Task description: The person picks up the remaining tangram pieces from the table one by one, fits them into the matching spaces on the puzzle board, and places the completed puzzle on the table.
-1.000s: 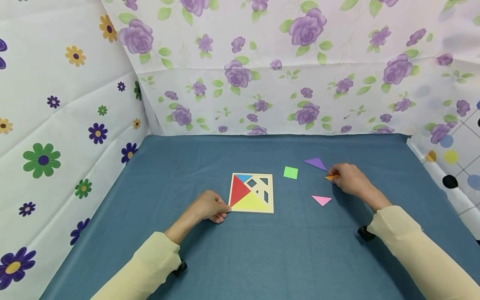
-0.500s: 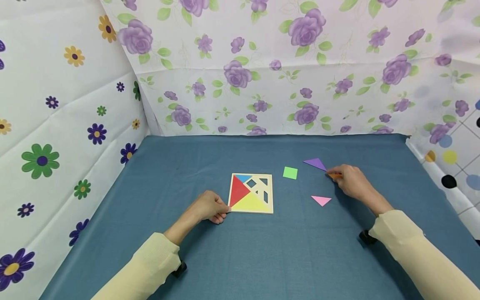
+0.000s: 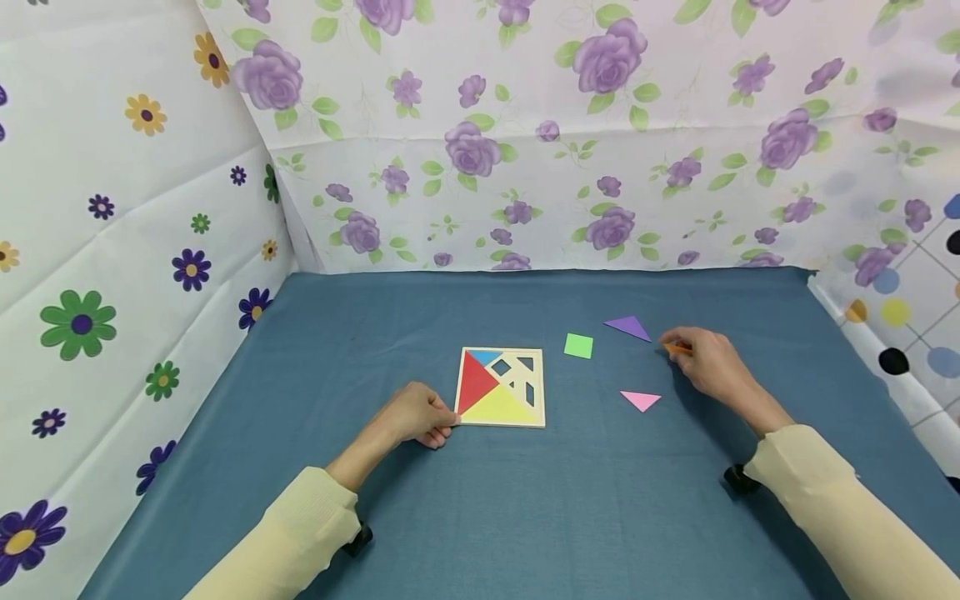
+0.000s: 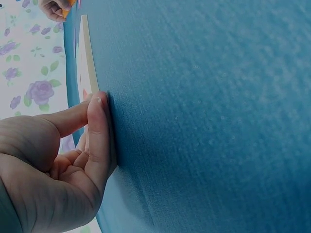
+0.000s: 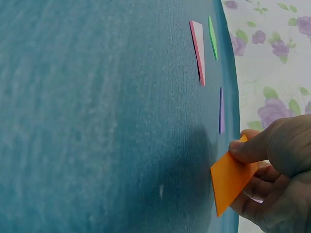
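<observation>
A square wooden tray (image 3: 541, 392) lies mid-table, holding a red triangle (image 3: 476, 383), a yellow triangle (image 3: 501, 406) and a blue piece (image 3: 484, 357); several cut-outs show in its right part. My left hand (image 3: 417, 414) pinches the tray's near left corner between thumb and finger, as the left wrist view (image 4: 73, 155) also shows. My right hand (image 3: 710, 362), right of the purple triangle (image 3: 630, 327), pinches an orange piece; in the right wrist view the orange parallelogram (image 5: 231, 182) is tilted, held by thumb and fingers (image 5: 286, 165).
A green square (image 3: 578, 346) lies right of the tray, and a pink triangle (image 3: 641, 401) is nearer, below the purple one. Blue cloth (image 3: 525, 517) covers the table. Flowered sheets (image 3: 420, 133) stand behind it and at the left.
My right hand has shifted slightly right, away from the purple triangle, and the orange piece has turned in its fingers. The left hand keeps its grip on the tray corner.
</observation>
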The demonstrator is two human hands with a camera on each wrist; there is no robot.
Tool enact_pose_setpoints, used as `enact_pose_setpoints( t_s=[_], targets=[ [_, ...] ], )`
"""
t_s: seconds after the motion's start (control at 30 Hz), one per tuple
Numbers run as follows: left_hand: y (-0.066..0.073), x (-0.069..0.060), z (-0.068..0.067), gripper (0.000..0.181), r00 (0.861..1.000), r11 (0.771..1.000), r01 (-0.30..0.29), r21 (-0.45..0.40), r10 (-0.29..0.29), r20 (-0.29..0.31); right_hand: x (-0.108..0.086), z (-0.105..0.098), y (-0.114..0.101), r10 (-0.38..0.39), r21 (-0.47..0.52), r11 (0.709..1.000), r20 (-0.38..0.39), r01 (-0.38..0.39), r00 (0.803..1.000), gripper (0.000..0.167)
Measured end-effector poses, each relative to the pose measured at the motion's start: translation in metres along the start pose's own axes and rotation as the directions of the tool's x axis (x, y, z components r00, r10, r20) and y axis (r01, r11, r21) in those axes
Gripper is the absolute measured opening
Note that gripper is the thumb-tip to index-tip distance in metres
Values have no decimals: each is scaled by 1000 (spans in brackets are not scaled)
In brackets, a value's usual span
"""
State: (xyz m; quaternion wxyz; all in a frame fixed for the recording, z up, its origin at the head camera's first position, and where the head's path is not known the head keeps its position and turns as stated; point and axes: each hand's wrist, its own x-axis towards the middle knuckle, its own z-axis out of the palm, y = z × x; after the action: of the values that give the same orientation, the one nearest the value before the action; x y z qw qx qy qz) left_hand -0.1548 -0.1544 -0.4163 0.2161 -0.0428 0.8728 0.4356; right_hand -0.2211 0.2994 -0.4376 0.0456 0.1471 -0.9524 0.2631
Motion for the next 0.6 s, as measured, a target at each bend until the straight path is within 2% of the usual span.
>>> enact_pose_setpoints(
  t_s=[0.33, 0.6],
  targets=[
    [-1, 0, 0, 15, 1000, 1000, -16, -19, 17, 4, -5, -5, 2, 23, 15, 1000, -62, -22, 998, 24],
    [-3, 1, 1, 14, 1000, 1000, -22, -16, 22, 0, -10, -6, 2, 12, 14, 1000, -120, -11, 993, 22]
  ],
)
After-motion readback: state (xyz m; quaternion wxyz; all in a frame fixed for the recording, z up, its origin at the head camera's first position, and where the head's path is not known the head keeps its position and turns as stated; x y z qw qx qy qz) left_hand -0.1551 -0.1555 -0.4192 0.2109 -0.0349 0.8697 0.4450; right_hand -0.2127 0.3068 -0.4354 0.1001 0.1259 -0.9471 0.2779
